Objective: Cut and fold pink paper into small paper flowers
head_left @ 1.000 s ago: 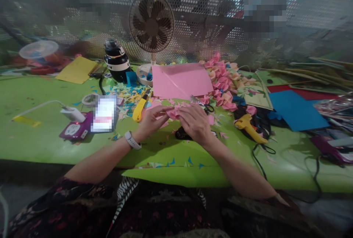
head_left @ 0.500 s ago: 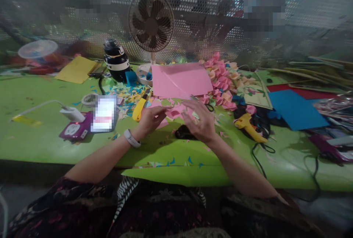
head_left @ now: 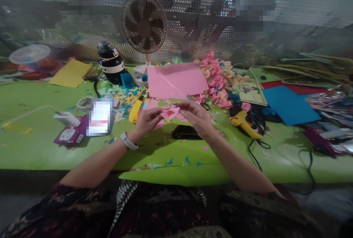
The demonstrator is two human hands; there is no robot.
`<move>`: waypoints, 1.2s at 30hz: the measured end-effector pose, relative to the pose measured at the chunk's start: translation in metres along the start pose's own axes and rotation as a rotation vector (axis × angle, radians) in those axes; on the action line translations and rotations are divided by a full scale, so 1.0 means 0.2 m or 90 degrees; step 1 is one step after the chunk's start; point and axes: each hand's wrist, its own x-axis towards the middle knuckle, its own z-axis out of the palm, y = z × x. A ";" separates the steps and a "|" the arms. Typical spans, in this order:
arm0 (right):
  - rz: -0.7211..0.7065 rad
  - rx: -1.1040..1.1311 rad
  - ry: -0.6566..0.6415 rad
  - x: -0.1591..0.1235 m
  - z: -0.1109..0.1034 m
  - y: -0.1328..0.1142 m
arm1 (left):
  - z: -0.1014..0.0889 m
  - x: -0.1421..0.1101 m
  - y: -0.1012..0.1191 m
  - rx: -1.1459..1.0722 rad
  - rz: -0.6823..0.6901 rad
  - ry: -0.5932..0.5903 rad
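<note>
A small folded pink paper piece (head_left: pixel 170 113), shaped like a petalled flower, is held between my two hands above the green table. My left hand (head_left: pixel 147 122) is closed in a pinch on its left edge. Thumb and fingers of my right hand (head_left: pixel 197 116) pinch its right side. Beneath and behind it lie pink paper scraps (head_left: pixel 165 102). A black glossy oblong object (head_left: pixel 183 132) rests just below, partly hidden by my right hand. Scissors (head_left: pixel 204 106) lie behind that hand, and a yellow utility knife (head_left: pixel 135 110) is near my left fingers.
A pink sheet (head_left: pixel 176 80) lies behind, beside a heap of folded paper flowers (head_left: pixel 216 78). A yellow glue gun (head_left: pixel 246 124) with a cord is at right, near a blue sheet (head_left: pixel 289 105). At left are a phone (head_left: pixel 99 116), purple power strip (head_left: pixel 70 135), bottle (head_left: pixel 110 65) and fan (head_left: pixel 143 24).
My right hand has closed from a looser, blurred pose onto the pink paper's right side. The piece now shows plainly between both hands. The whole view has shifted slightly.
</note>
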 end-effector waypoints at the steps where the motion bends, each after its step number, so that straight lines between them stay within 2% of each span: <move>1: 0.001 -0.003 -0.004 0.00 0.00 0.00 | 0.00 0.00 0.00 0.003 0.003 -0.003; 5: -0.007 -0.021 -0.010 0.00 0.00 0.00 | -0.01 0.00 0.00 0.046 0.029 -0.013; 9: -0.035 -0.085 -0.036 0.01 0.00 0.01 | -0.01 0.00 0.00 0.134 0.101 -0.007; 16: -0.201 -0.331 -0.037 0.01 0.00 0.06 | -0.03 -0.01 -0.01 0.323 0.244 -0.019; 19: -0.247 -0.405 -0.042 0.01 0.01 0.07 | -0.04 -0.01 -0.01 0.361 0.263 -0.038; 25: -0.222 -0.394 -0.072 0.01 0.00 0.06 | -0.04 -0.02 0.00 0.389 0.252 -0.055; 29: -0.246 -0.484 -0.095 0.02 0.01 0.08 | -0.05 -0.02 0.00 0.423 0.252 -0.078; 33: -0.283 -0.565 -0.080 0.01 0.01 0.11 | -0.05 -0.02 0.01 0.445 0.295 -0.065; 36: -0.306 -0.576 -0.068 0.01 0.01 0.11 | -0.04 -0.02 0.02 0.438 0.288 -0.046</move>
